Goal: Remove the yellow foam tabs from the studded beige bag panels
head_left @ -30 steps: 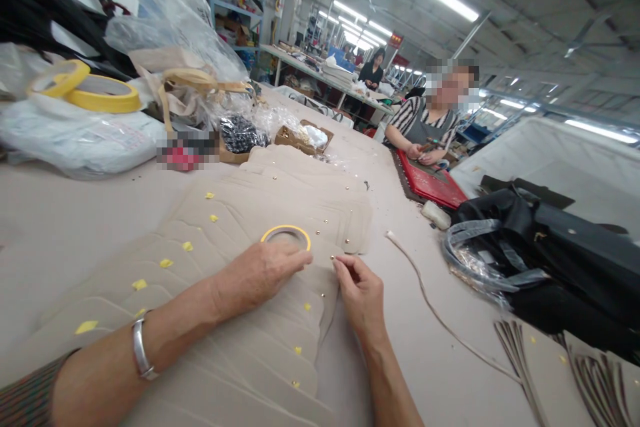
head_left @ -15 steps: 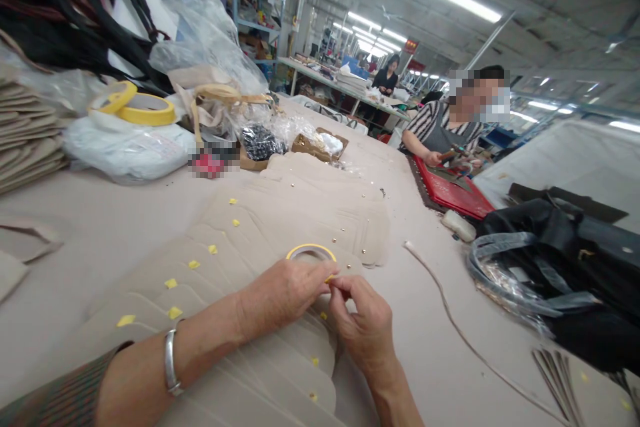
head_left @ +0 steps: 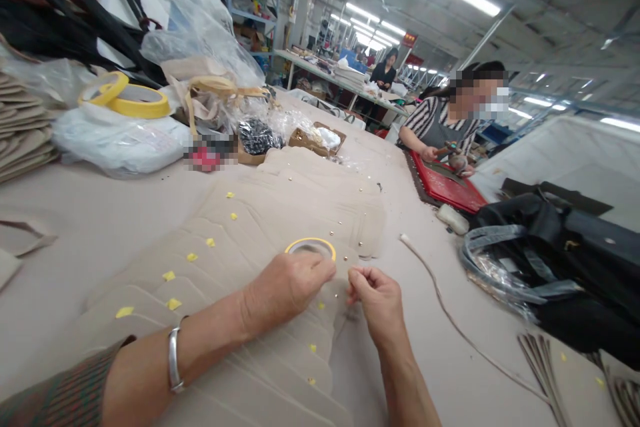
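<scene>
Head view, left to right. Small yellow tape pieces (head_left: 169,275), stuck on thin beige flat panels (head_left: 260,193); panels overlapped in a fan, the long axis running from near left to far right. Left hand (head_left: 295,282), above the panels, fingers curled over the near rim of a narrow ring-shaped roll of yellow tape (head_left: 310,239); far arc exposed, near arc hidden. Roll placed directly on the far side of that hand, and to the far left of the other. Small round brass-coloured stud (head_left: 345,258), on the panels, between the roll and the right hand (head_left: 379,297), just beyond the right fingertips. Right hand closed in a narrow pinch, just beside the panels' right edge; contents too small to tell. Left hand the nearer to the roll.
</scene>
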Available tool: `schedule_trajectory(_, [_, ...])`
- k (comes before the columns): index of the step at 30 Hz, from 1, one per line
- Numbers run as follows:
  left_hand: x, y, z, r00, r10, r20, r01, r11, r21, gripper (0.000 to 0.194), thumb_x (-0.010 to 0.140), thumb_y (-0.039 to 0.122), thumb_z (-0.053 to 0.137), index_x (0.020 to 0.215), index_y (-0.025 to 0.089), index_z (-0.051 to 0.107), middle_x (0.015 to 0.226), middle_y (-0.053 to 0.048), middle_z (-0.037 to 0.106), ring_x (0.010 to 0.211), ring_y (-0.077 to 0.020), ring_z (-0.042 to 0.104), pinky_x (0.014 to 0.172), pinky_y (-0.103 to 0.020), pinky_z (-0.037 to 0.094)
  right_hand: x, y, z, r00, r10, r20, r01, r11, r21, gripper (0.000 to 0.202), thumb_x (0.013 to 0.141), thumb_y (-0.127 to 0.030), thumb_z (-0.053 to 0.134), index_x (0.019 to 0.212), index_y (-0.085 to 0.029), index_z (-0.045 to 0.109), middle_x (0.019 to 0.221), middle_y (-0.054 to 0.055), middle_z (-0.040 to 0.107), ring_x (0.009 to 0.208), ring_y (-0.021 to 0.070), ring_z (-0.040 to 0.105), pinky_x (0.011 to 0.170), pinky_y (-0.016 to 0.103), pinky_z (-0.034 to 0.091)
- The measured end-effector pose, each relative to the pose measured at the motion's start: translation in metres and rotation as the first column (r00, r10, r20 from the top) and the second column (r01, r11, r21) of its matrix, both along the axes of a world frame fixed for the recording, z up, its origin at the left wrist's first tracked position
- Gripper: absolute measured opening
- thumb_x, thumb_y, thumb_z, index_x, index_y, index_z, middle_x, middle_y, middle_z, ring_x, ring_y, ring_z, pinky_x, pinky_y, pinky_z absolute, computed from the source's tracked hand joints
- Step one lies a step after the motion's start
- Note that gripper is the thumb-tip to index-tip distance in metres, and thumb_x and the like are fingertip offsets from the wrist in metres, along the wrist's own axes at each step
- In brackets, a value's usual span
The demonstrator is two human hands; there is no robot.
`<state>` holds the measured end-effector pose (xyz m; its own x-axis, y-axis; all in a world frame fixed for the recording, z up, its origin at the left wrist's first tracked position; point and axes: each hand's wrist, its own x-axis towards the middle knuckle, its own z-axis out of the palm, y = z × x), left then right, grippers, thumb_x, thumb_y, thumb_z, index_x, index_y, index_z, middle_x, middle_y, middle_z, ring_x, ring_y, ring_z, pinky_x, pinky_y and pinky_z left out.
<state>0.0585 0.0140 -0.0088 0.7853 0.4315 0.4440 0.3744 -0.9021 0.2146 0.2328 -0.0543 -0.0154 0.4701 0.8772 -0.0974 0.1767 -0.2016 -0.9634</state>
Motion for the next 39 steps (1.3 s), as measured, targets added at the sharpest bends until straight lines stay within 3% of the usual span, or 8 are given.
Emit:
schedule_trajectory(4, [0.001,0.006,-0.006,0.976,0.037,-0.213,-0.037,0.999,0.006,0.012,0.092,0.012,0.046,0.085,0.018,0.053,0.080,-0.004,0.059,0.074,-0.0201,0.052,0.064,-0.031,0.037,0.015,-0.006,-0.014,0.993,0.114,-0.025,-0.116,0.983,-0.144,0.032,0.072,-0.046,0.068,0.075,-0.013,0.068,0.054,-0.003,0.059,0.040,0.0072,0.047,0.040,0.018,0.038])
schedule_trajectory(11, [0.005,0.008,-0.005,0.958,-0.007,-0.288,-0.002,1.000,-0.030,0.012,0.090,0.009,0.048,0.084,0.017,0.055,0.083,-0.007,0.059,0.079,-0.0232,0.051,0.068,-0.035,0.036,0.016,-0.007,-0.013,0.979,0.203,0.000,-0.198,0.953,-0.228,0.027,0.072,-0.040,0.067,0.070,-0.013,0.068,0.052,-0.002,0.058,0.045,0.0089,0.050,0.045,0.020,0.042])
schedule_trajectory(17, [0.005,0.009,-0.002,0.950,-0.029,-0.312,0.017,0.999,-0.041,0.012,0.086,0.006,0.050,0.084,0.017,0.055,0.084,-0.006,0.061,0.079,-0.0230,0.051,0.068,-0.034,0.035,0.011,-0.010,-0.008,0.887,0.328,0.326,-0.250,0.933,-0.260,0.021,0.079,-0.030,0.059,0.065,-0.018,0.068,0.057,-0.001,0.063,0.053,0.0123,0.054,0.049,0.021,0.039])
schedule_trajectory(22, [0.005,0.010,-0.004,0.955,-0.047,-0.294,0.039,0.999,-0.032,0.012,0.087,0.007,0.050,0.084,0.018,0.054,0.084,-0.006,0.061,0.079,-0.0231,0.051,0.067,-0.035,0.035,0.004,-0.009,-0.003,0.796,0.352,0.492,-0.262,0.934,-0.244,0.019,0.081,-0.024,0.057,0.068,-0.021,0.070,0.066,-0.001,0.069,0.063,0.0153,0.061,0.058,0.023,0.041])
schedule_trajectory(27, [0.005,0.011,-0.005,0.954,-0.052,-0.294,0.040,0.998,-0.046,0.010,0.088,0.009,0.051,0.085,0.018,0.055,0.084,-0.005,0.061,0.079,-0.0222,0.052,0.067,-0.034,0.035,0.012,-0.015,-0.008,0.803,0.291,0.519,-0.172,0.948,-0.267,0.021,0.080,-0.032,0.063,0.098,-0.022,0.067,0.050,-0.006,0.058,0.049,0.0150,0.053,0.052,0.024,0.036])
schedule_trajectory(31, [0.005,0.011,-0.005,0.954,-0.059,-0.293,0.050,0.998,-0.038,0.010,0.086,0.008,0.052,0.084,0.018,0.055,0.084,-0.005,0.062,0.080,-0.0229,0.053,0.068,-0.034,0.036,0.015,-0.027,-0.010,0.846,0.295,0.445,-0.208,0.950,-0.233,0.015,0.084,-0.031,0.058,0.078,-0.020,0.067,0.066,0.000,0.068,0.060,0.0153,0.060,0.058,0.023,0.042])
schedule_trajectory(34, [0.006,0.012,-0.004,0.949,-0.061,-0.309,0.053,0.998,-0.032,0.012,0.084,0.007,0.052,0.083,0.018,0.054,0.084,-0.006,0.062,0.080,-0.0237,0.053,0.069,-0.035,0.036,0.010,-0.032,-0.010,0.785,0.307,0.538,-0.241,0.951,-0.192,0.016,0.084,-0.025,0.056,0.081,-0.021,0.071,0.079,0.002,0.072,0.073,0.0165,0.064,0.068,0.024,0.043])
schedule_trajectory(39, [0.006,0.012,-0.004,0.947,-0.072,-0.313,0.065,0.997,-0.034,0.012,0.084,0.006,0.050,0.084,0.018,0.054,0.084,-0.006,0.062,0.080,-0.0243,0.053,0.069,-0.036,0.037,0.000,-0.027,-0.012,0.690,0.290,0.663,-0.204,0.957,-0.207,0.020,0.087,-0.026,0.054,0.084,-0.021,0.072,0.079,0.003,0.071,0.072,0.0166,0.064,0.068,0.024,0.042])
